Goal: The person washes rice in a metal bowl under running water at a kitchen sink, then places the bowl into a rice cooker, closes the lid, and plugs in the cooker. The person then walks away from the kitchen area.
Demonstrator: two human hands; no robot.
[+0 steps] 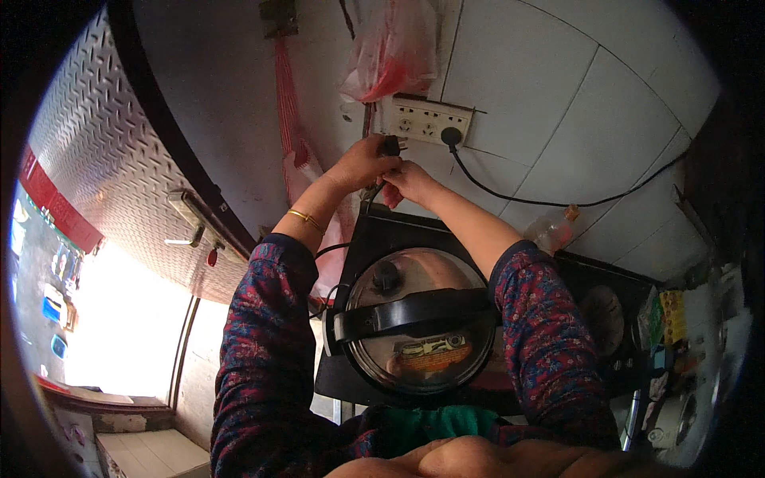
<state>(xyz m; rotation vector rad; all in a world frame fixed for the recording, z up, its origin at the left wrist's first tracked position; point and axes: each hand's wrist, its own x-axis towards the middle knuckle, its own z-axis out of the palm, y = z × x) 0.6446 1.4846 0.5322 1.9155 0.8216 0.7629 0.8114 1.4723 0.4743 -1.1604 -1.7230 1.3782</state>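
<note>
My left hand [362, 162] is closed around a black power plug [391, 145], whose metal prongs point right, just below a white wall socket panel [431, 119]. Touching it from the right, my right hand [410, 181] has its fingers bent near the plug's cord [375, 197]; whether they grip the cord is unclear. Another black plug [451, 136] sits in the panel's lower right outlet, its cable running right along the tiles. Below my hands stands an electric pressure cooker [418, 316] with a steel lid and a black handle across it.
The cooker rests on a black stand [382, 233] against the tiled wall. Plastic bags [391, 54] hang above the sockets. A clear plastic bottle [553, 230] lies at the right, behind a dark cooktop [597, 316]. A metal door [149, 149] with a handle is at the left.
</note>
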